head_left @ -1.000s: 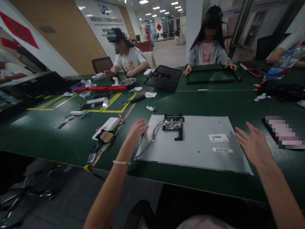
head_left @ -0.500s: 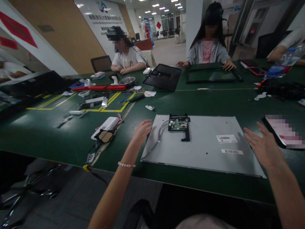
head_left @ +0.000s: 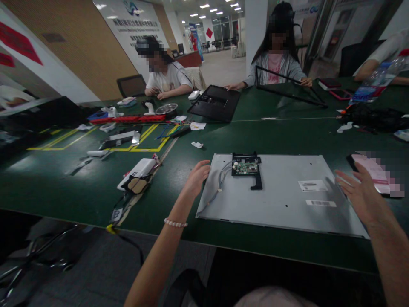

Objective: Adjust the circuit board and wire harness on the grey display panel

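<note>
A grey metal-backed display panel [head_left: 275, 204] lies flat on the green table, its back facing up. Near its far edge sits a green circuit board [head_left: 245, 166] in a black bracket [head_left: 257, 181]. Grey cables [head_left: 223, 177] run from the board towards the panel's left edge. My left hand [head_left: 197, 175], fingers stretched and slightly bent, is at the panel's left edge; whether it touches cannot be made out. Over the right edge, my right hand [head_left: 359, 192] has its fingers spread and holds nothing. Two white labels, one a paper sticker [head_left: 312, 186], are on the panel's right part.
A phone [head_left: 373, 175] lies right of my right hand. To the left are a white power strip-like block [head_left: 137, 177] and its cable. Across the table, a person holds a black frame [head_left: 287, 91] beside a black back cover [head_left: 215, 103]. A bottle [head_left: 377, 83] stands far right.
The person opposite has raised one side of the black frame off the table. My view has shifted slightly; my hands stay beside the panel, much as before.
</note>
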### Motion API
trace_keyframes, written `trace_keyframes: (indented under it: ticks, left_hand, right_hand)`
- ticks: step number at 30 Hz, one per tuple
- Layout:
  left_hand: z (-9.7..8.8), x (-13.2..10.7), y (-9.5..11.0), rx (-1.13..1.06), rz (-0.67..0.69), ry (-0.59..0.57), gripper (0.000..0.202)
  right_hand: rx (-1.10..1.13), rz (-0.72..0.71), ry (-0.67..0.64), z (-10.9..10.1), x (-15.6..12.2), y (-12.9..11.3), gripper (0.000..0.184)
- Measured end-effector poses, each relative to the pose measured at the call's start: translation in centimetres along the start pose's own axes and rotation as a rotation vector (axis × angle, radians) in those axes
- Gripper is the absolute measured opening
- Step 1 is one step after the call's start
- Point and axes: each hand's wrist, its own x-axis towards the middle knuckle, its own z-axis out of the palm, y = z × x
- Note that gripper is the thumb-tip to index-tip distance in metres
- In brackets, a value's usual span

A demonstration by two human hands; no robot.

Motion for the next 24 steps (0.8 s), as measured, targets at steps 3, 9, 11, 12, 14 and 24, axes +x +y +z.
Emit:
trace_keyframes:
  ticks: [3,9,11,12,14,24]
  left_hand:
    - [0.8,-0.5,0.2,0.020,0.003,-0.022,0.032]
    - [2.2,-1.0,0.3,0.030,-0.001,-0.010,0.028]
    - [2.3,-0.9,0.2,0.029,0.008,-0.013,0.027]
    - [2.4,-0.9,0.2,0.028,0.011,-0.015,0.028]
    - [2.5,-0.9,0.1,0.023,0.013,-0.021,0.028]
    - [2.5,-1.2,-1.2,0.116,0.107,-0.030,0.034]
  right_hand:
    - [0.110,0.009,-0.020,-0.7,0.7,0.1,0.073]
    - [0.130,-0.040,-0.027,-1.3,0.8,-0.1,0.086]
    - [0.120,-0.028,-0.035,-1.3,0.9,-0.3,0.089]
    - [0.109,-0.017,-0.037,-1.2,1.0,-0.4,0.091]
    - [0.085,0.015,-0.030,-1.2,1.3,-0.6,0.097]
    - [-0.507,-0.139,-0.067,0.3,1.4,-0.2,0.086]
